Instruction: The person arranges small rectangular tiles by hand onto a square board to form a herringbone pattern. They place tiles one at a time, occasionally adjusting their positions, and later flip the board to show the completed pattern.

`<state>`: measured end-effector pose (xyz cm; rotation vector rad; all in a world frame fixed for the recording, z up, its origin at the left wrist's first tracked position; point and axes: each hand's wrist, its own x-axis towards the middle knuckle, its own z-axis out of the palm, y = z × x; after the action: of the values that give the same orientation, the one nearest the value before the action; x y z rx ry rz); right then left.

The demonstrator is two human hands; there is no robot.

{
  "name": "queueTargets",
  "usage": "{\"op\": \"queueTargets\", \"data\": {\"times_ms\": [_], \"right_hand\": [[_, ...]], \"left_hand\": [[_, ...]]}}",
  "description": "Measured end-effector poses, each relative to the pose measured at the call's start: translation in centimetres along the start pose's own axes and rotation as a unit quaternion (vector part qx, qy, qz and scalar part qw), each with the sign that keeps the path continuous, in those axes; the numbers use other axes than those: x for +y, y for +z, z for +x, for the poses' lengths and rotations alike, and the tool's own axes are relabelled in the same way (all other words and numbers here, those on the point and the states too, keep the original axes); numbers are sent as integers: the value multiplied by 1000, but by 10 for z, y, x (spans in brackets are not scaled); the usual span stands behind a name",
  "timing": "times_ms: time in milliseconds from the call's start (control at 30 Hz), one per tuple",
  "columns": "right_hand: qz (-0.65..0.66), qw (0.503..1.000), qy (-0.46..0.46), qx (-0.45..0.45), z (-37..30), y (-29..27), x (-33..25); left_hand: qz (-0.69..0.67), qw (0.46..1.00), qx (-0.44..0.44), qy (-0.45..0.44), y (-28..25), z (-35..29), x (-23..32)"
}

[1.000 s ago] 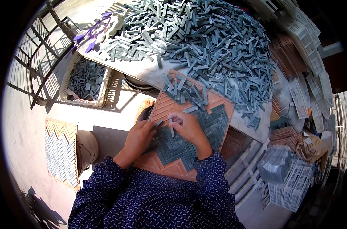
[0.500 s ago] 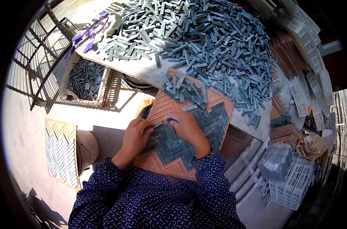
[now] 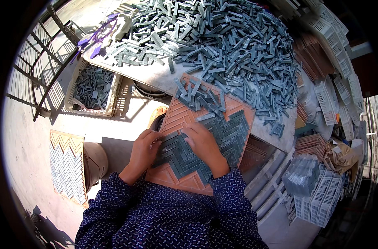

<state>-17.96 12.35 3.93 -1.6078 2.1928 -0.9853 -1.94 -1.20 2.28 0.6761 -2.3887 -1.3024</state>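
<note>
An orange herringbone mould tray (image 3: 158,176) lies tilted across my lap and the table edge. Dark green strip tiles (image 3: 178,155) fill its middle in a zigzag pattern. At the tray's left side, my left hand (image 3: 144,152) rests with bent fingers at the edge of the laid tiles, its thumb apart. My right hand (image 3: 202,145) is over the laid tiles, thumb and forefinger spread and touching them, with no loose tile visible in it. A single loose strip (image 3: 205,117) lies above my right hand, and a small heap of strips (image 3: 199,96) covers the tray's far end.
A large pile of green strips (image 3: 222,45) spreads over the table (image 3: 153,76). On the left are a crate of pieces (image 3: 110,106) and a tray of pale tiles (image 3: 52,139) by a bucket (image 3: 95,159). Stacked white crates (image 3: 317,203) and orange trays (image 3: 313,58) stand right.
The dark strip that was between my right fingers now lies level among the laid tiles. My right fingers have spread, and my left hand has shifted slightly down and left.
</note>
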Motion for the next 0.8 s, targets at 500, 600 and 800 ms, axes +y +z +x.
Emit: {"op": "queueTargets", "data": {"times_ms": [500, 600, 800], "right_hand": [[-22, 993, 25, 110, -32, -4, -1], [-49, 993, 9, 105, -43, 9, -6], [-33, 987, 41, 151, -49, 9, -19]], "left_hand": [[-45, 997, 66, 1, -10, 20, -19], [-59, 997, 50, 19, -7, 34, -13], [1, 994, 56, 92, 31, 82, 18]]}}
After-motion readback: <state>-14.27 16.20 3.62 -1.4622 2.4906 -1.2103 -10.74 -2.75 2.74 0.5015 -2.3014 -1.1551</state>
